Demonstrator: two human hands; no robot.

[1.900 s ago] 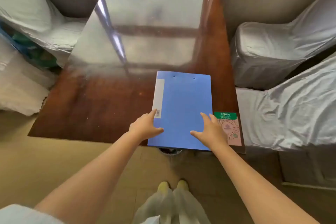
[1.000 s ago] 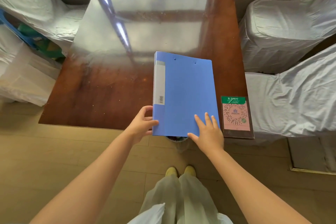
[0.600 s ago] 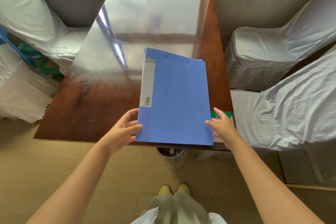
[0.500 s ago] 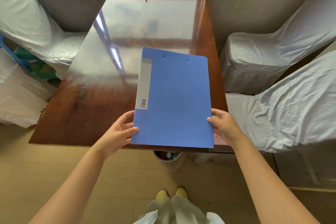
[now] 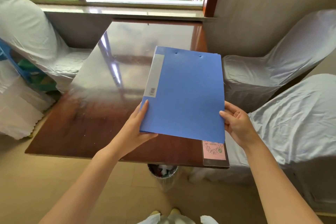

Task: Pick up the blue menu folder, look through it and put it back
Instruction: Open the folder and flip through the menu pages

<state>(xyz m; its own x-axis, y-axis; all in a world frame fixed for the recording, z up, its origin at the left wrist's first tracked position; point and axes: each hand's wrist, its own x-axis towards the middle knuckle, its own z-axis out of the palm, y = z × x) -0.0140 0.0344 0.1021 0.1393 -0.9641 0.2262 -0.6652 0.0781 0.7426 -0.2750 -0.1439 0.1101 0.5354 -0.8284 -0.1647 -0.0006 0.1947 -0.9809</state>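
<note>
Two hands [image 5: 135, 129] [image 5: 236, 125], one blue menu folder [image 5: 185, 96]

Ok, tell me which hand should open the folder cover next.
Right. The right hand pinches the folder at its free edge, where the cover would probably lift. The left hand supports the spine side from beneath, so it should steady the folder.

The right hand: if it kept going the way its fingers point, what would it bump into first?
The right hand points left, so it would meet the blue plastic menu folder first; its fingers already seem to touch the folder's right edge.
</note>
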